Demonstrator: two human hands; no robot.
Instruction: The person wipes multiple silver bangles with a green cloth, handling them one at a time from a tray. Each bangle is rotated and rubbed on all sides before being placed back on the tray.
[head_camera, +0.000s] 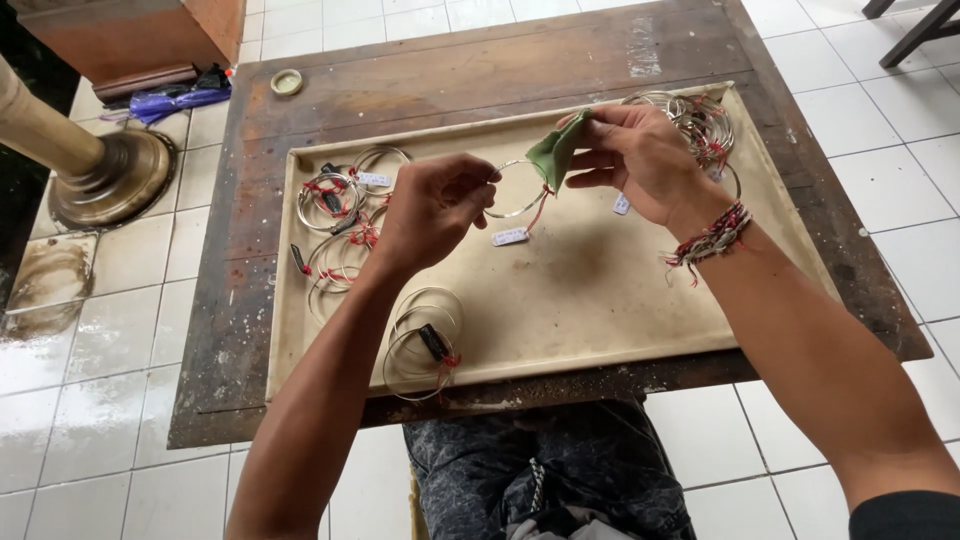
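Centrally above the tray (560, 330), both hands pinch one bangle (512, 190).

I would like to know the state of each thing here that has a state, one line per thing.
Left hand: closed on the silver bangle.
Right hand: pinching the green cloth.
Silver bangle: held above the tray, white tag hanging from it.
Green cloth: folded over the bangle's rim.
Tray: flat on the wooden table.
Other bangles: lying in tied, tagged bundles on the tray.
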